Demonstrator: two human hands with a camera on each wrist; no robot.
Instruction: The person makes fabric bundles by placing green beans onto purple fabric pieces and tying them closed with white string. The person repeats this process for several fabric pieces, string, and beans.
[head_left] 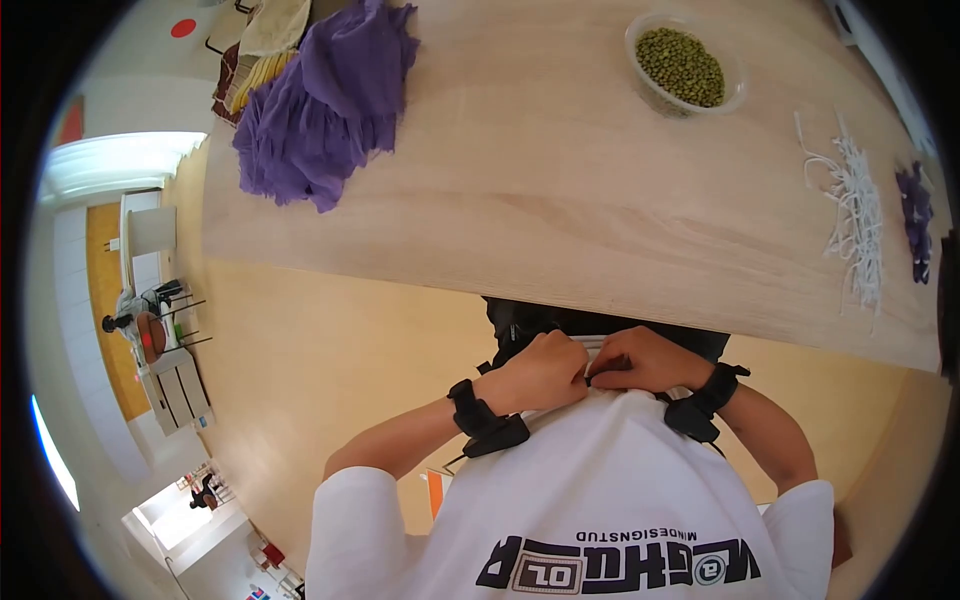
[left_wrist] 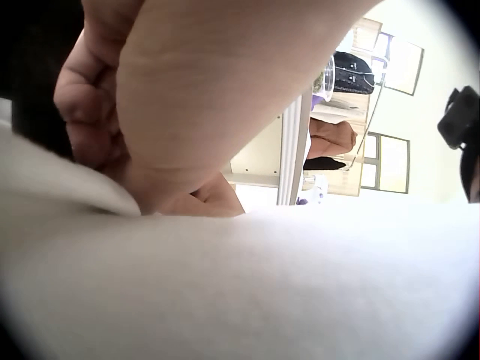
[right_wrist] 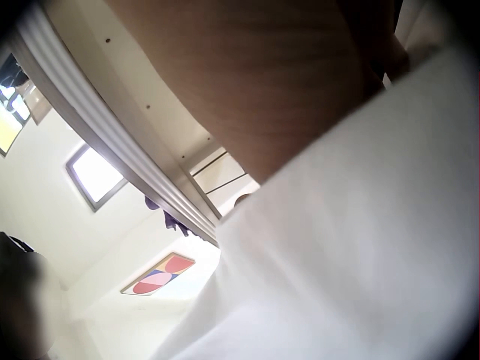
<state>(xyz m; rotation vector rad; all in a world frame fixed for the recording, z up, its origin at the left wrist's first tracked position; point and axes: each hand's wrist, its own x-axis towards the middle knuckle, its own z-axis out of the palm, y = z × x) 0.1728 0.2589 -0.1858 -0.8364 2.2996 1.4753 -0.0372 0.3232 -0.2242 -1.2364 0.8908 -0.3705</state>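
Note:
Both hands meet at the waist, just below the table's near edge, over the hem of a white T-shirt (head_left: 600, 470). With its fingers curled in, the left hand (head_left: 545, 372) grips the shirt at the front. The right hand (head_left: 645, 362) comes from the other side, thumb and fingers pinching the cloth there, a small dark bit showing at the tips. In the left wrist view the curled left fingers (left_wrist: 90, 112) lie against the white cloth. The right wrist view has the right hand (right_wrist: 277, 90) close over the shirt, its fingertips mostly hidden.
On the wooden table (head_left: 520, 200) lie a crumpled purple cloth (head_left: 330, 100), a clear tub (head_left: 738, 92) of green beans, a pile of white strings (head_left: 855, 220) and purple scraps (head_left: 915, 220). Black straps with small cameras circle both wrists. Other people are far off at left.

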